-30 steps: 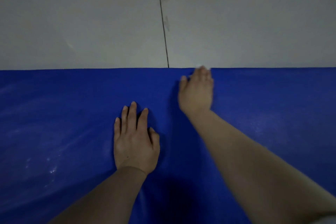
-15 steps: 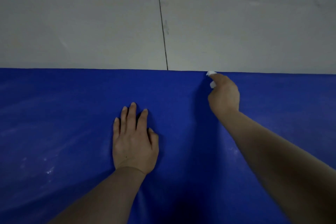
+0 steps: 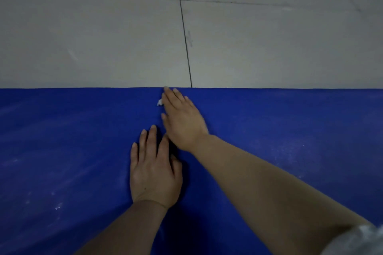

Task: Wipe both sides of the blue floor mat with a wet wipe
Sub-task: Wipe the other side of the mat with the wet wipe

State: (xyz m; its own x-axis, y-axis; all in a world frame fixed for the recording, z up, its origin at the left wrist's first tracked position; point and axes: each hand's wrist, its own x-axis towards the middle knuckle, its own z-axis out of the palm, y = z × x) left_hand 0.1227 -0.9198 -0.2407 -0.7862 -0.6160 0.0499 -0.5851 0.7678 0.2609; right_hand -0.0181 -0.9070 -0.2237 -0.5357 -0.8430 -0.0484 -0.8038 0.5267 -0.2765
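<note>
The blue mat lies flat across the lower part of the view, its far edge running straight along the grey tiled floor. The left hand is planted palm-down on the mat, well back from that far edge, fingers straight and close together, holding nothing. The right hand reaches past it, fingers stretched out flat and angled toward the far edge, fingertips right at the edge line. A small white scrap of wet wipe peeks out from under the fingers on the thumb side, pressed against the mat just short of the far edge; most of it is hidden beneath the hand. The heel of the right hand sits just above the left fingertips. Pale streaks and specks show on the mat toward its left and right ends. A dark floor joint meets the mat's far edge just right of the right fingertips.
</note>
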